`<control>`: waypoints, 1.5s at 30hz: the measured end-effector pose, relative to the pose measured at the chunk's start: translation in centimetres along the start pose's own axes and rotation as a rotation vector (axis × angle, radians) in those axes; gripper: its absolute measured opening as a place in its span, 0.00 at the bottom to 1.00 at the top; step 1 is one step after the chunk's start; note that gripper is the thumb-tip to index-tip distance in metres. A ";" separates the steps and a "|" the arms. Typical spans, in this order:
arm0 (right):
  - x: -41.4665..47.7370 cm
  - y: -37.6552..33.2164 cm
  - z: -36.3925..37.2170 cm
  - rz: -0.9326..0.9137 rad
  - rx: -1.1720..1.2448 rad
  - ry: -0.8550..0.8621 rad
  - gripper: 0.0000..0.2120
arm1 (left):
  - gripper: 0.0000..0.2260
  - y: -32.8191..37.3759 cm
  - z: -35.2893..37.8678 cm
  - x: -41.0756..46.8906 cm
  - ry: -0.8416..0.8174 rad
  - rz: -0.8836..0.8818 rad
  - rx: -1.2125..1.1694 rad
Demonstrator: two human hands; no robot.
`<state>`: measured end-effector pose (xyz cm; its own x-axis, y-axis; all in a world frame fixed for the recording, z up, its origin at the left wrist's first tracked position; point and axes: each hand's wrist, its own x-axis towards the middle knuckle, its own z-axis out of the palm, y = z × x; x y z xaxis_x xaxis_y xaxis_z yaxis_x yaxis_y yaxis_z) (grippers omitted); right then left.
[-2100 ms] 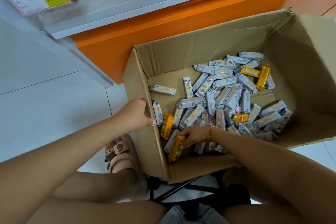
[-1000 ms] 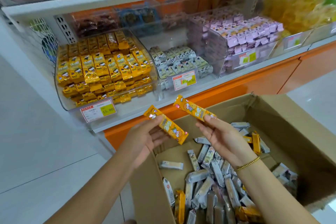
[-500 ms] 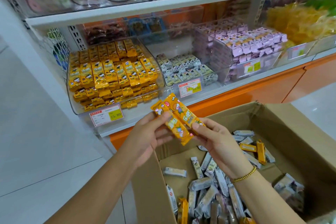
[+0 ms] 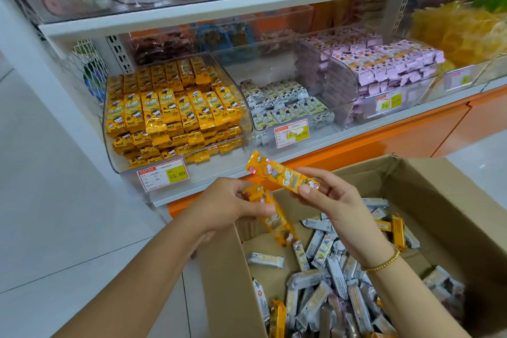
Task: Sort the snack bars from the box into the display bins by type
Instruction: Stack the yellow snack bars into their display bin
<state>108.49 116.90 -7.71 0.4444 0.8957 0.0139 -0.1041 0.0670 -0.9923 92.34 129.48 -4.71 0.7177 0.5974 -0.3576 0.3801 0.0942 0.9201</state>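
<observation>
Holding 1 yellow bar in each hand, the person has both lifted above the box (image 4: 219,269), just in front of the shelf. The right hand (image 4: 329,200) pinches the upper yellow bar (image 4: 282,175) near 1 end between thumb and fingertips. The left hand (image 4: 233,208) grips the lower yellow bar (image 4: 277,223) with curled fingers, and it slants down over the box's near corner. The 2 bars lie close together, though I cannot tell if they touch.

This looks like the carry step: picked and matched, not yet placed. The next move calls for a reach up and left to the yellow bin (image 4: 112,158), already well filled, laying the bars flat on top in line with the rows.

Many grey bars (image 4: 329,277) and a few yellow ones remain in the box. The grey bin (image 4: 263,68) is only part full; the purple bin (image 4: 343,107) sits to its right. Price tags hang on the bin fronts above an orange base (image 4: 411,140) and pale floor tiles (image 4: 55,200)
</observation>
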 end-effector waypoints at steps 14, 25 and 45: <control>1.9 -1.7 5.4 -0.350 -0.813 0.056 0.32 | 0.07 3.0 -1.4 -0.9 0.392 0.141 -0.489; 12.7 -6.4 14.4 -0.359 -1.086 0.172 0.27 | 0.16 1.4 -9.6 -2.9 0.907 0.261 0.740; 9.4 -3.7 6.1 -0.492 -0.888 -0.121 0.10 | 0.13 -1.3 -3.4 -0.7 0.656 0.493 0.687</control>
<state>107.58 127.74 -3.17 0.1624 0.8986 0.4077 0.7846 0.1330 -0.6055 89.36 131.68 -5.15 0.5054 0.7780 0.3733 0.5276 -0.6209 0.5798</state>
